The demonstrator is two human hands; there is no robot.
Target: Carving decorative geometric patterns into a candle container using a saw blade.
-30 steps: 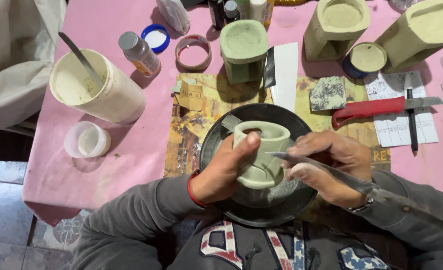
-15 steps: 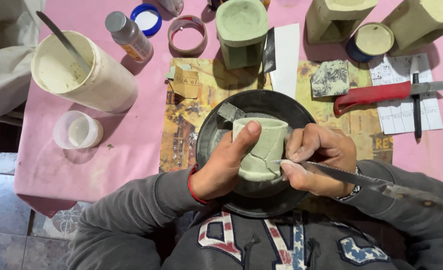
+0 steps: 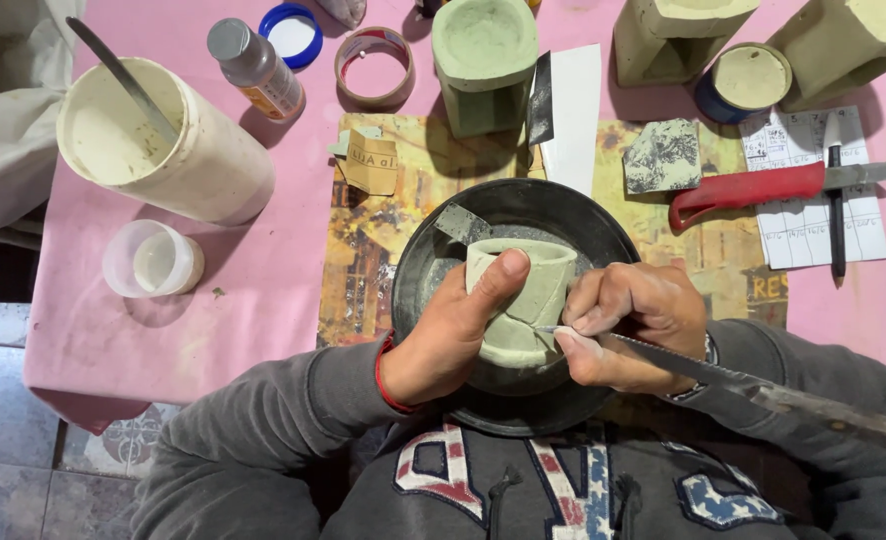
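Over the black round dish (image 3: 433, 250) at the table's near edge, a pale green clay cup (image 3: 519, 300) was held tilted, its open mouth turned away from the person and its long axis running from the body toward the far side of the table. The left hand (image 3: 453, 335) gripped the cup from the left, thumb laid over the rim, fingers curled behind it. The right hand (image 3: 628, 325) pinched a long metal blade (image 3: 723, 375) near its tip, fingers pressed together; the tip touched the cup's lower right wall, and the blade ran off to the right past the wrist. Beyond the dish stood a green block mould (image 3: 483, 65). Left of the dish stood a large white tub (image 3: 168, 140) with a stirring tool in it. Right of the dish lay a red-handled knife (image 3: 748, 190).
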